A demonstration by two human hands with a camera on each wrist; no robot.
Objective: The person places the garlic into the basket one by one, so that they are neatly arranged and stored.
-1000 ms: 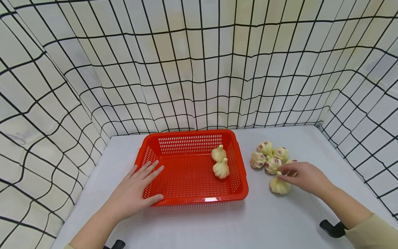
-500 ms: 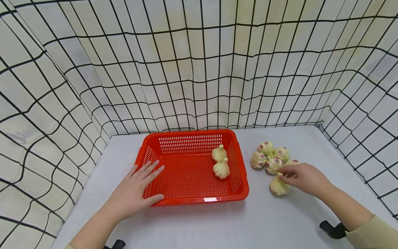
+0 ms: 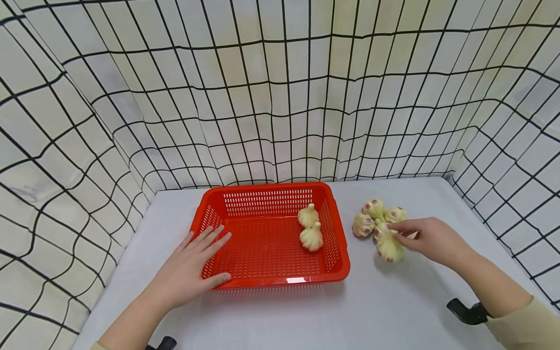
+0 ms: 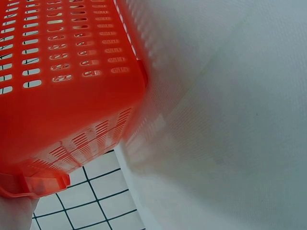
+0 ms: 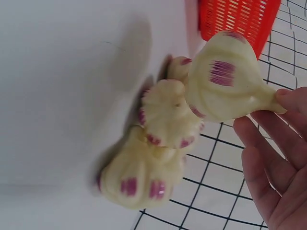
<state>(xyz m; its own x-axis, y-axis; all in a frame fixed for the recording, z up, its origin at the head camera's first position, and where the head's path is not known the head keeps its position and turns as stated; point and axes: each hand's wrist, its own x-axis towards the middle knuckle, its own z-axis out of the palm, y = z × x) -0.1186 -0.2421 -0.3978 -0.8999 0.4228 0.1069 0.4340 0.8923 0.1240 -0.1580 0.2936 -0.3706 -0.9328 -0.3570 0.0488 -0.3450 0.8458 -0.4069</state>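
Observation:
My right hand [image 3: 430, 240] pinches a garlic bulb [image 3: 391, 247] by its stem between thumb and fingertips. The right wrist view shows this garlic bulb [image 5: 225, 79] held off the table, with purple streaks on its pale skin. Behind it lie several more garlic bulbs [image 3: 373, 208] in a cluster, partly covered by the held one and my fingers. My left hand [image 3: 188, 270] rests with spread fingers over the left rim of a red plastic basket [image 3: 280, 282]. Two garlic bulbs [image 3: 311, 237] sit inside the basket, near its right wall.
The white table [image 3: 271, 321] carries the basket in the middle and the cluster to its right. Black netting [image 3: 280, 97] over white sheeting rises at the back and both sides. A black wrist mount [image 3: 467, 311] is under my right forearm.
The garlic bulb in my right hand has risen from the table and shifted slightly toward the cluster. My left hand and the basket stay in place.

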